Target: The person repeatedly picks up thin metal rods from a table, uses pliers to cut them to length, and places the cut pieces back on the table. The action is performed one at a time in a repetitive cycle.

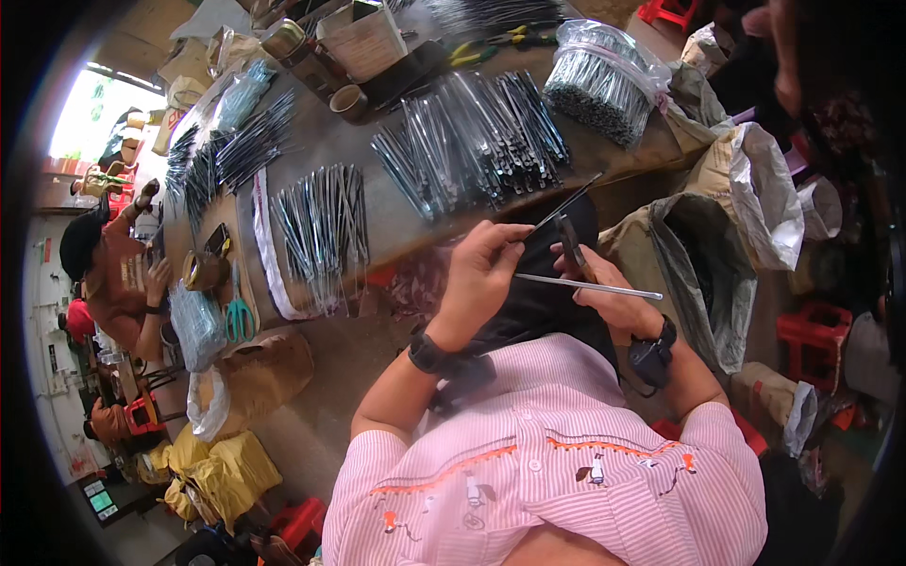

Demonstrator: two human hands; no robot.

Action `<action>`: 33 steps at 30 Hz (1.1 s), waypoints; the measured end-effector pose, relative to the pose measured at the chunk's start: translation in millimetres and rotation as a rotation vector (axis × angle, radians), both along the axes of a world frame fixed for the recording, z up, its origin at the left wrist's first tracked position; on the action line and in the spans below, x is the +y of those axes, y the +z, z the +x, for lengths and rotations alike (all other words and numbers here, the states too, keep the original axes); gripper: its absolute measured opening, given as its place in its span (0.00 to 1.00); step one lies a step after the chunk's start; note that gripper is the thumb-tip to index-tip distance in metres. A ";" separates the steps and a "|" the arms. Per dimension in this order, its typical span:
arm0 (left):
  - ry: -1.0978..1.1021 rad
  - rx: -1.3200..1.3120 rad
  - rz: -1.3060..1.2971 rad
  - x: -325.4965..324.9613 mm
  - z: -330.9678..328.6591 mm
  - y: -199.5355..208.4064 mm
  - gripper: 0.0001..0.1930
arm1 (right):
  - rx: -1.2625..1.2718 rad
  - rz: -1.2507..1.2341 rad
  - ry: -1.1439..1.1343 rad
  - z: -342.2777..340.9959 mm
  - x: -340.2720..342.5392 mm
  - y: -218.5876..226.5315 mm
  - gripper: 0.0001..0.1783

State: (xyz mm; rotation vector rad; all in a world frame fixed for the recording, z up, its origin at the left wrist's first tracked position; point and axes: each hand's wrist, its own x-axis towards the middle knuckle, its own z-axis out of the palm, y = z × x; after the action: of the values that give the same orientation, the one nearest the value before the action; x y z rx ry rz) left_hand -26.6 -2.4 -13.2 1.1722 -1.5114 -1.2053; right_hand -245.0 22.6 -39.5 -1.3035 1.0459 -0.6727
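Note:
My left hand (481, 274) is closed, thumb and forefinger pinching a thin dark metal strip (574, 196) that points up and to the right. A silver rod (604, 284) runs from beside my left fingers across the front of my right hand; whether the two are one bent piece I cannot tell. My right hand (609, 300) wraps round a dark hand tool (570, 247) that looks like pliers, its tip near the strip. Ahead on the table (396, 247) lie a wide row of metal strips (472, 141) and a smaller bunch (323, 226).
A plastic-wrapped bundle of rods (604, 80) stands at the table's far right. Yellow-handled pliers (472, 54), a cup (348, 102) and a box (363, 42) are at the back. Teal scissors (240, 319) hang at the left edge. Open sacks (703, 274) stand right; another person (123, 274) sits left.

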 end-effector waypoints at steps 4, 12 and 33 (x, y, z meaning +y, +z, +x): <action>-0.010 -0.008 -0.072 -0.9 -1.5 -1.5 0.12 | 0.215 -0.273 -0.030 0.2 -5.3 3.7 0.25; -0.025 0.000 0.126 3.8 -6.2 2.6 0.10 | 0.514 -0.464 -0.042 -4.6 -7.0 12.4 0.12; 0.157 -0.551 -0.098 22.6 29.5 13.2 0.21 | 0.545 -0.360 -0.041 21.8 -18.4 11.5 0.13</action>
State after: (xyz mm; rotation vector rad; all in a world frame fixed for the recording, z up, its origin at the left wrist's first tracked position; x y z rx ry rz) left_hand 2.9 20.2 0.0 1.6069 -1.8072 -0.7224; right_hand -223.2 4.2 -28.0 -1.8453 1.4356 -0.5630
